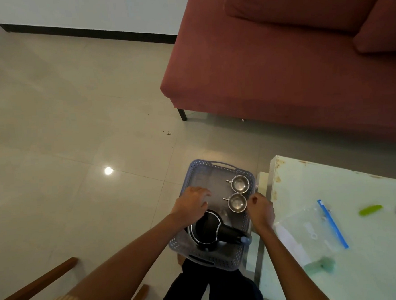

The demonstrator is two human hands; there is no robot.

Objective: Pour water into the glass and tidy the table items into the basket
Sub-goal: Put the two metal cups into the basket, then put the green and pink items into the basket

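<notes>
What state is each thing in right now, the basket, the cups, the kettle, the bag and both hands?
Basket: on the person's lap, loaded.
Two metal cups: upright in the basket, side by side; contents unclear.
Black kettle: in the basket, near end.
Zip bag: flat on the table.
Left hand: open, fingers spread over the basket.
Right hand: at the basket's right rim; grip unclear.

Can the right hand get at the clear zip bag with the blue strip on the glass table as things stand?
Probably yes: the right hand hovers at the grey basket's right rim, beside the table, and nothing lies between it and the clear zip bag.
</notes>
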